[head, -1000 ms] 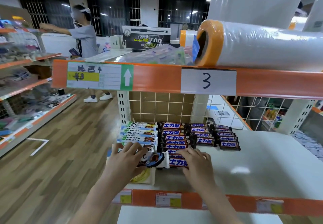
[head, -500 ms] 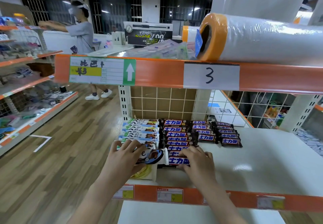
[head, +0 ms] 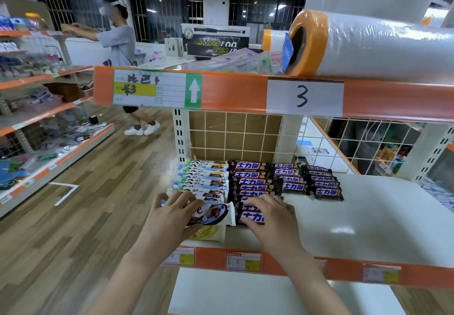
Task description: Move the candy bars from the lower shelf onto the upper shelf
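Observation:
Rows of candy bars lie at the left of the white lower shelf (head: 368, 219): white-and-blue bars (head: 204, 179) on the left, dark brown bars (head: 255, 177) with blue lettering beside them, and more dark bars (head: 324, 187) to the right. My left hand (head: 169, 219) grips the front white bar (head: 216, 215), fingers curled over its left end. My right hand (head: 272, 219) lies on the front dark bars (head: 250, 212), fingers bent over them. The upper shelf (head: 233, 91) with its orange edge runs above, labelled 3.
A big plastic-film roll (head: 368, 44) with an orange core lies on the upper shelf's right part, flat packets (head: 245, 61) to its left. A yellowish packet (head: 211, 232) sits under the white bar. A person (head: 118, 44) works at the left aisle's shelves (head: 36, 118).
Both hands stay on the front bars, barely shifted. The view has moved closer and slightly lower. The person in the aisle keeps reaching at the far shelf.

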